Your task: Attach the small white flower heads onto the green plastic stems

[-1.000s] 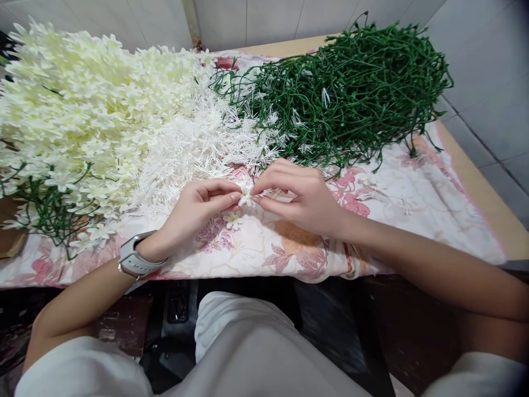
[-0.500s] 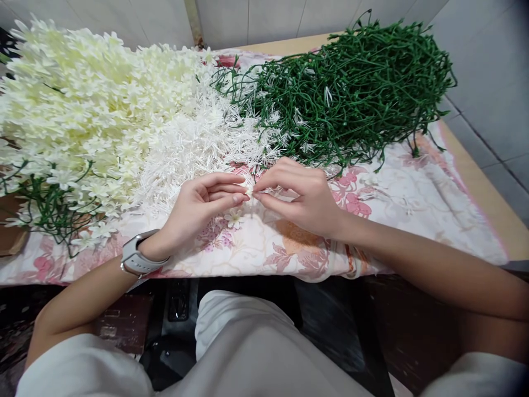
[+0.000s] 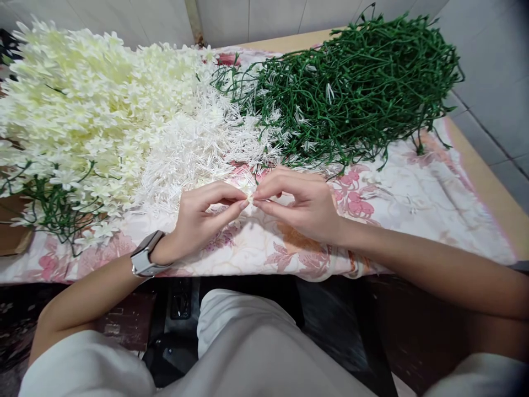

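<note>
My left hand (image 3: 210,212) and my right hand (image 3: 300,204) meet fingertip to fingertip over the front of the table. Between their pinched thumbs and forefingers is a small pale artificial flower (image 3: 250,198), mostly covered by the fingers. Both hands are closed on it. Just behind them lies a heap of thin white plastic stamens (image 3: 194,149). Left of that rises a large pile of cream-white artificial flowers (image 3: 99,105). A thick mass of green plastic stems (image 3: 363,94) lies behind my right hand.
A floral cloth (image 3: 413,220) covers most of the wooden table (image 3: 508,204). Several green stems with flowers (image 3: 61,207) lie at the front left, beside a cardboard box (image 3: 14,231). A tiled wall (image 3: 273,22) stands behind the table.
My left fingers, stretched out earlier, have curled into a pinch at the small flower. My right hand has stayed about where it was, still pinching.
</note>
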The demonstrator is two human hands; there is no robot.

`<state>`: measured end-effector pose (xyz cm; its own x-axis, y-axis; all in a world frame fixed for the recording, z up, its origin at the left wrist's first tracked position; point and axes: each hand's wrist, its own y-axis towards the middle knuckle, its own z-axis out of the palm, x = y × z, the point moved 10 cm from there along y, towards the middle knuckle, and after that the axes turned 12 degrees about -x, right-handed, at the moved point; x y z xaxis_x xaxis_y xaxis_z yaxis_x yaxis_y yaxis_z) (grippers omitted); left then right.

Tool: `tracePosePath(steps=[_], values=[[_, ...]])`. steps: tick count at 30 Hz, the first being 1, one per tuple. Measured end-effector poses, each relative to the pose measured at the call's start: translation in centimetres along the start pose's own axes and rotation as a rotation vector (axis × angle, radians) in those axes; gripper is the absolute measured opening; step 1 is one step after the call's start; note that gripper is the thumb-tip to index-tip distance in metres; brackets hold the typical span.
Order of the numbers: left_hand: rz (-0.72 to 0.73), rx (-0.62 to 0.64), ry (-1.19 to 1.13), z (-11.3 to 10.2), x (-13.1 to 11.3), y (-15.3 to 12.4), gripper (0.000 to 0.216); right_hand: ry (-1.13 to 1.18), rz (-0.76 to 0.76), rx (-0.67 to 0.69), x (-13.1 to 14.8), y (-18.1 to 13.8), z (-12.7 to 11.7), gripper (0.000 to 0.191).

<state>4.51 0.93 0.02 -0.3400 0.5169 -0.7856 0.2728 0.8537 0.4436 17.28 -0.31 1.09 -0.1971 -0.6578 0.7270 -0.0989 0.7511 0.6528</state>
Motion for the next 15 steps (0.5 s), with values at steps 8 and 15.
tracePosePath(steps=[8,15], values=[[-0.066,0.032,-0.015,0.3,0.6,0.1,0.008,-0.123,-0.079,0.020,0.3,-0.1,0.2,0.011],[0.003,-0.012,-0.069,-0.1,0.4,0.2,0.002,0.008,0.253,0.096,-2.1,-0.1,0.5,0.009]])
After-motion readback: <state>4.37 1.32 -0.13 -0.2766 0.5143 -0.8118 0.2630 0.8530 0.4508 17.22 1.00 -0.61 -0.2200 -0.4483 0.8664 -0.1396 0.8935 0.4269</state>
